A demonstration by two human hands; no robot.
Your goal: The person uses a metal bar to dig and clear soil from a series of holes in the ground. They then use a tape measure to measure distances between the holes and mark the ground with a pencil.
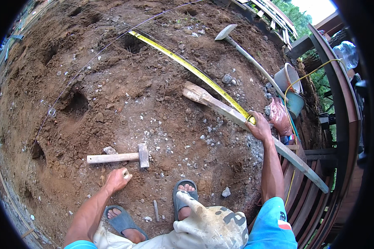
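My right hand [260, 126] grips the case of a yellow tape measure [251, 119] above a long timber post [224, 110]. The tape blade [187, 64] is drawn out over the soil, its far end by the crossing of two strings [124, 33], beside a dug hole [134, 43]. My left hand [118, 179] is curled into a fist low over the dirt, with nothing visible in it. Just beyond it lies a club hammer [117, 157] with a wooden handle. A short rod-like piece [156, 210] rests between my sandalled feet.
Several holes, one at the left [78, 101], pit the brown soil [112, 77]. A long-handled digging tool [252, 59] lies at upper right, near a pale bucket [285, 77], a green bucket [294, 104] and a pink plastic bag [280, 115]. Wooden slats [308, 199] and a dark railing [342, 90] border the right.
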